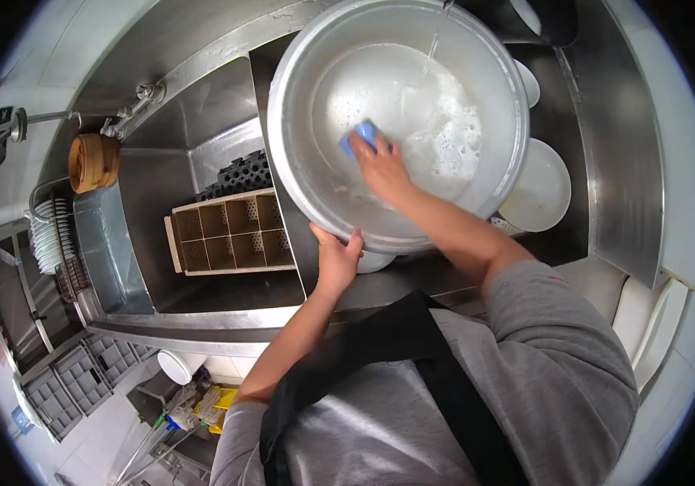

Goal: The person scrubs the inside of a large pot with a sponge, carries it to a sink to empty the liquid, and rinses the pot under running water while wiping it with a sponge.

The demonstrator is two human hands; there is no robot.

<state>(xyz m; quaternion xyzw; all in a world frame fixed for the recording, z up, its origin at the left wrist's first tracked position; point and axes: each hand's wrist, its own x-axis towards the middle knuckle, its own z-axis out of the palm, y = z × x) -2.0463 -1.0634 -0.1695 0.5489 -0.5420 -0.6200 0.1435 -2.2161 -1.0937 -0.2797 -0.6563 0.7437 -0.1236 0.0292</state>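
Note:
A large round metal basin [295,174] rests over the right sink, with shallow, foamy water inside. Within it, my right hand [384,168] is closed on a blue sponge [366,132], held against the inner surface left of the middle. At the basin's near rim, my left hand [337,257] grips the edge, thumb and fingers around it. A thin stream of water [435,40] falls into the far part of the basin. White bowls [538,186] lie in the sink, partly under the basin on the right.
The middle sink holds a beige divided rack [234,232] and a black perforated mat [246,174]. Left of it are bamboo steamers [93,162], a wall tap [149,91] and a rack of white plates [51,239]. Grey crates [80,377] and cleaning tools [189,413] are at lower left.

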